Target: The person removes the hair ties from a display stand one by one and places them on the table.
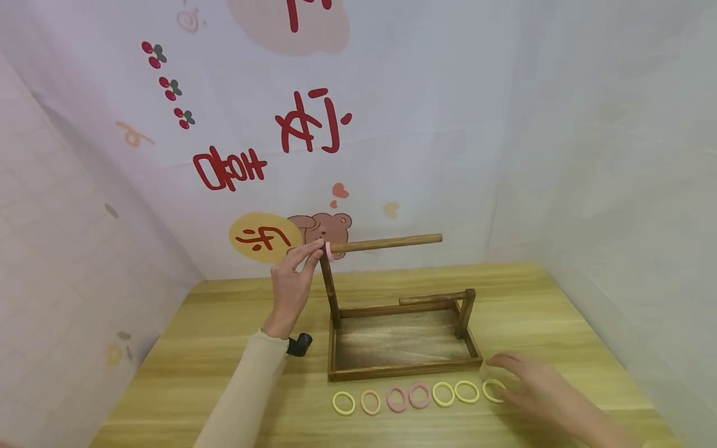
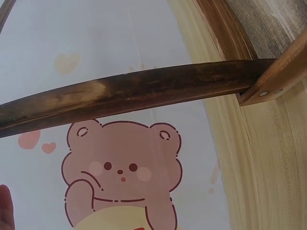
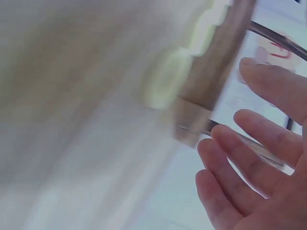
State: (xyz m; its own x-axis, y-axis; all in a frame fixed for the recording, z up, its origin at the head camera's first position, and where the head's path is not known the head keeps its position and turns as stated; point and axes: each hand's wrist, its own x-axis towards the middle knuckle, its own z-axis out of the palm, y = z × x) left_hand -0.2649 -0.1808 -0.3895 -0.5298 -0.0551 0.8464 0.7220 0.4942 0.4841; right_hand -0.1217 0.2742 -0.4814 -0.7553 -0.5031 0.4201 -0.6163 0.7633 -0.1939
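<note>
My left hand (image 1: 294, 277) is raised at the top of the tall post of a wooden rack (image 1: 403, 370). Its thumb and fingertips pinch a pink ring (image 1: 329, 251), which hangs around the long upper rod (image 1: 392, 242) close to the post. The left wrist view catches only a fingertip (image 2: 5, 208) beside the dark post (image 2: 144, 91). My right hand (image 1: 532, 387) hovers by the rightmost yellow ring (image 1: 493, 391) on the table. In the right wrist view the fingers of that hand are spread and loosely bent, with nothing between them; the ring there is blurred.
A row of yellow, orange and pink rings (image 1: 419, 396) lies along the rack's front edge. A shorter rod (image 1: 431, 298) sits on the rack's low right post. Printed white cloth (image 1: 426, 155) hangs behind the wooden table (image 1: 224, 348).
</note>
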